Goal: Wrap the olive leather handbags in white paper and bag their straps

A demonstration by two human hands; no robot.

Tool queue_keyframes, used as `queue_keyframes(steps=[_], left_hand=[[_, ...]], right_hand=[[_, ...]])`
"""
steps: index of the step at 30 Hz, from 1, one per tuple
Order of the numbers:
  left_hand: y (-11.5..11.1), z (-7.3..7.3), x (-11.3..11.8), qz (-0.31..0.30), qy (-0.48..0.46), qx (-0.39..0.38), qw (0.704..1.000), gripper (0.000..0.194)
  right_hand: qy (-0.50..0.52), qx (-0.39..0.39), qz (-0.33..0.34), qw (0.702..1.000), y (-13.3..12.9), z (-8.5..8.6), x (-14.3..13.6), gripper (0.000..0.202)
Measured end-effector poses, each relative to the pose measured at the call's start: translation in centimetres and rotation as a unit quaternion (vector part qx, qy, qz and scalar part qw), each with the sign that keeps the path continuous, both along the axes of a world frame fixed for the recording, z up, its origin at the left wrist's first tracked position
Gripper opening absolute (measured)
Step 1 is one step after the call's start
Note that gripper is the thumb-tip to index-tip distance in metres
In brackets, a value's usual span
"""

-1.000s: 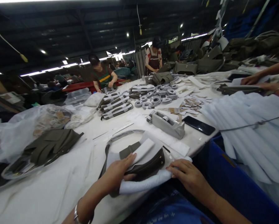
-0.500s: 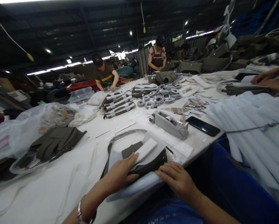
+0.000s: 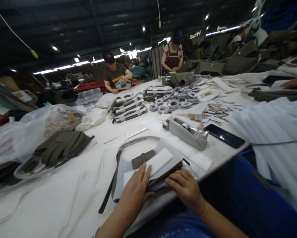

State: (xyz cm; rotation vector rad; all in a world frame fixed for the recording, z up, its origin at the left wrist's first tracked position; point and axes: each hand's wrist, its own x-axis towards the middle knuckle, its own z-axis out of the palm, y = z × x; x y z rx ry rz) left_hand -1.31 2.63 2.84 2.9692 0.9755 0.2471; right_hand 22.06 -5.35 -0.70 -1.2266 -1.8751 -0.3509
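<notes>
A dark olive bag [image 3: 143,159] lies at the table's front edge, partly covered by thin pale sheeting and a white strip [image 3: 160,161]. Its wrapped handle [image 3: 138,142] curves up behind it, and a dark strap [image 3: 108,195] trails off to the left. Flat on the strip and the bag rests my left hand [image 3: 135,188], its fingers stretched out. My right hand [image 3: 184,186] has curled fingers on the bag's lower right edge, pressing the edge and the sheet there.
Beyond the bag are a grey tape dispenser [image 3: 188,132], a black phone [image 3: 224,135] and wrapped coils [image 3: 173,104]. Another olive bag [image 3: 61,148] lies left. White foam sheets [image 3: 274,132] are stacked right, above a blue bin [image 3: 257,191]. A person [image 3: 113,74] works across the table.
My left hand has moved lower on the strip, and the pale sheet at the bag's front edge has been tucked under or in. The view has shifted slightly left.
</notes>
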Motion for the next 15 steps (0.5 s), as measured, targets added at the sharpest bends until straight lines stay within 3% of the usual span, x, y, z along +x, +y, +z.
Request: queue_keyframes(steps=[4,9,11,15], left_hand=[[-0.9,-1.4,0.4,0.017,-0.002,0.082,0.996,0.075],[-1.5,-1.9,0.6,0.026,0.007,0.132,0.991,0.067],[-1.6,-2.0,0.6,0.032,0.009,0.135,0.990,0.068],[-2.2,-1.4,1.1,0.041,0.017,0.124,0.991,0.074]], right_hand=[[-0.031,0.010,0.050,0.998,-0.6,1.0,1.1,0.027],[-0.145,-0.049,0.021,0.988,0.4,3.6,2.2,0.050],[-0.168,-0.070,0.036,0.983,1.2,3.4,2.8,0.050],[-0.144,-0.057,0.053,0.986,1.8,1.2,3.6,0.045]])
